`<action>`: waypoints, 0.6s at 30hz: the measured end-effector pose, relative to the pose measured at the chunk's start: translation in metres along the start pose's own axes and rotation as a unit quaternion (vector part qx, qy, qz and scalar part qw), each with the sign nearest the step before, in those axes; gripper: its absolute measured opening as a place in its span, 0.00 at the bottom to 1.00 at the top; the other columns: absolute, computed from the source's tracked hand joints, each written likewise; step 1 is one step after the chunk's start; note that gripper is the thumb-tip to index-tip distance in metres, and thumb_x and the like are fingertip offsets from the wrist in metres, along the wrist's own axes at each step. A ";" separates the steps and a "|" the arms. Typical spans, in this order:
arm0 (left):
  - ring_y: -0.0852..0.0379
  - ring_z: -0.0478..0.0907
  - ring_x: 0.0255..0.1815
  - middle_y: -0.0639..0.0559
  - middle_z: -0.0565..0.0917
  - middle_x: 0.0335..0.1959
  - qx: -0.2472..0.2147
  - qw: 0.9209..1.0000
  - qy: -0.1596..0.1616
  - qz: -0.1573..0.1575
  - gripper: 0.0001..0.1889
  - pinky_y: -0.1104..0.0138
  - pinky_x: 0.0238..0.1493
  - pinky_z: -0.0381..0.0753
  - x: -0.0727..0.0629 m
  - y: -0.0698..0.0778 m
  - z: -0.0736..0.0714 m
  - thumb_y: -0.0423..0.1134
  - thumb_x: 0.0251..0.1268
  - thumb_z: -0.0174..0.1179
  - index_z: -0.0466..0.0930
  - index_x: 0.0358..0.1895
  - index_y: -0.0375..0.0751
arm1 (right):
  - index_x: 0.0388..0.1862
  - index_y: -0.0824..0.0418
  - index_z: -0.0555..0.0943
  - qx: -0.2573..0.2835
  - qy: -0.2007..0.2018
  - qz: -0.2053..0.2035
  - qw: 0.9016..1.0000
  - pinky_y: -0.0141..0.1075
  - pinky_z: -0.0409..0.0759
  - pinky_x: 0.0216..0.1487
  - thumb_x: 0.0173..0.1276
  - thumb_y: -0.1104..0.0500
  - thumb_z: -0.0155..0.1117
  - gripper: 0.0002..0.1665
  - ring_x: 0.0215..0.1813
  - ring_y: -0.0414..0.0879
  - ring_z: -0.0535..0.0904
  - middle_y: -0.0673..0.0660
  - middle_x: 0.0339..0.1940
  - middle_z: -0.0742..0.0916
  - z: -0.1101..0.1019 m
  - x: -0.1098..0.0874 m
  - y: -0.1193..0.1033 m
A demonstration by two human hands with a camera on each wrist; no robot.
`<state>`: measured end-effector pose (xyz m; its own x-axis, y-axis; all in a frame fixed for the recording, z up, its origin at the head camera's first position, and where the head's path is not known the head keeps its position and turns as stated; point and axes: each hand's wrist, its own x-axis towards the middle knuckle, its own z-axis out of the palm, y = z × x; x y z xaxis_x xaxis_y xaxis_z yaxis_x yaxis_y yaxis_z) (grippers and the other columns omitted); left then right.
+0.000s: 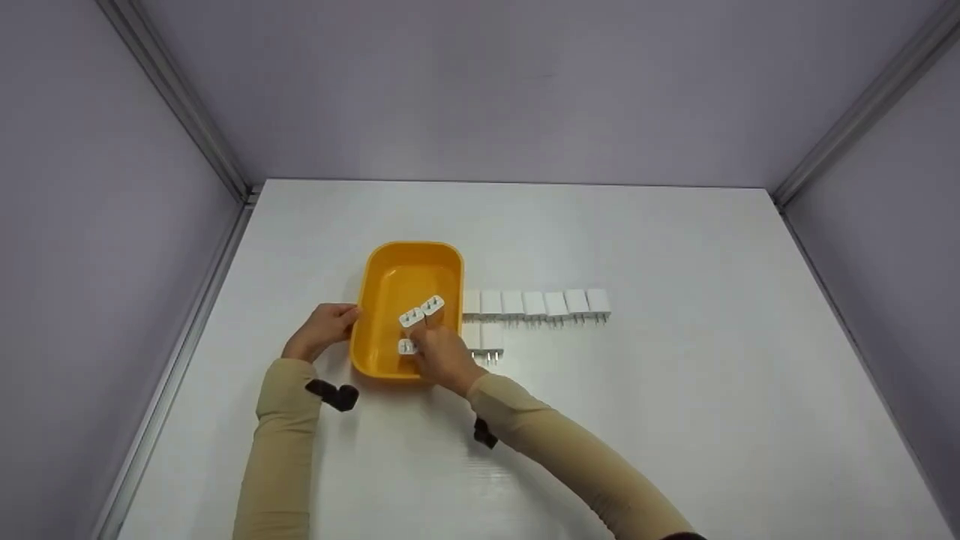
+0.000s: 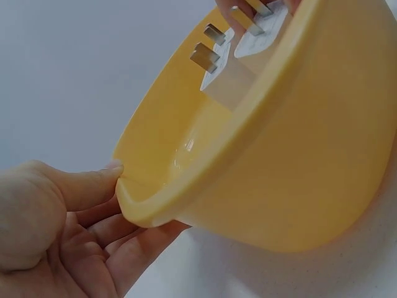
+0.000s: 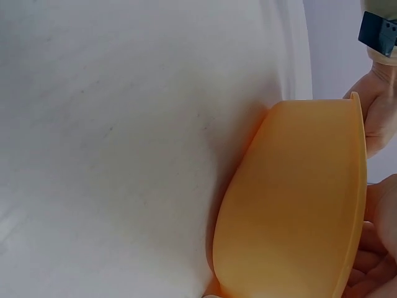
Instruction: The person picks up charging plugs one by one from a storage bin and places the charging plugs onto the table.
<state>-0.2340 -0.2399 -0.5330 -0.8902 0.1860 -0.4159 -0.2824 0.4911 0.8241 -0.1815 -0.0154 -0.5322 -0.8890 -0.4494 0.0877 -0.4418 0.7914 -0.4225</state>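
Note:
A yellow plastic basin (image 1: 409,270) stands on the white table. My left hand (image 1: 322,330) grips its left rim, thumb on top and fingers curled beneath, as the left wrist view shows. Inside the basin's outline, my right hand (image 1: 446,360) holds white two-pin plug adapters (image 1: 411,317) at its fingers, pins facing up. Another white adapter (image 1: 406,346) shows beside those fingers; whether it is held or lies in the basin I cannot tell. In the left wrist view, fingers touch one adapter (image 2: 263,34), with a second (image 2: 217,68) next to it. The right wrist view hides the adapters behind the basin wall.
Right of the basin, a row of several white adapters (image 1: 534,303) runs sideways with pins toward me. A shorter row (image 1: 491,337) lies nearer, partly hidden by the basin and right hand. Grey-lilac walls (image 1: 510,90) enclose the table's back and sides.

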 end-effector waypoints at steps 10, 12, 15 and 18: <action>0.68 0.75 0.42 0.37 0.77 0.59 -0.006 1.000 -0.001 -0.007 0.23 0.69 0.55 0.80 0.003 -0.001 0.000 0.42 0.79 0.40 0.68 0.66 0.30 | 0.45 0.62 0.85 0.056 0.010 0.019 0.998 0.33 0.85 0.46 0.63 0.65 0.64 0.11 0.39 0.45 0.85 0.56 0.40 0.90 -0.005 -0.006 0.002; 0.68 0.75 0.43 0.37 0.77 0.59 -0.005 1.000 -0.001 -0.011 0.23 0.68 0.57 0.79 0.003 0.000 0.001 0.42 0.79 0.40 0.68 0.66 0.30 | 0.45 0.62 0.85 0.059 0.015 0.018 0.998 0.33 0.85 0.47 0.63 0.65 0.65 0.11 0.41 0.45 0.85 0.56 0.40 0.90 -0.006 -0.007 0.003; 0.67 0.76 0.44 0.35 0.75 0.62 -0.008 1.000 -0.004 -0.010 0.24 0.65 0.60 0.79 0.002 0.000 0.001 0.42 0.79 0.40 0.67 0.67 0.30 | 0.44 0.62 0.85 0.058 0.022 0.017 0.998 0.34 0.85 0.46 0.63 0.65 0.65 0.10 0.41 0.45 0.85 0.56 0.40 0.90 -0.008 -0.009 0.005; 0.67 0.76 0.45 0.35 0.75 0.62 -0.012 1.000 -0.006 -0.012 0.24 0.65 0.60 0.80 0.002 0.000 0.001 0.42 0.79 0.40 0.67 0.67 0.30 | 0.43 0.63 0.85 0.057 0.031 0.014 0.998 0.34 0.85 0.45 0.63 0.66 0.65 0.10 0.42 0.46 0.86 0.57 0.40 0.90 -0.008 -0.012 0.006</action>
<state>-0.2355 -0.2382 -0.5340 -0.8789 0.1844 -0.4399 -0.3119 0.4756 0.8225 -0.1742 -0.0021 -0.5281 -0.9083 -0.3985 0.1275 -0.4026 0.7495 -0.5255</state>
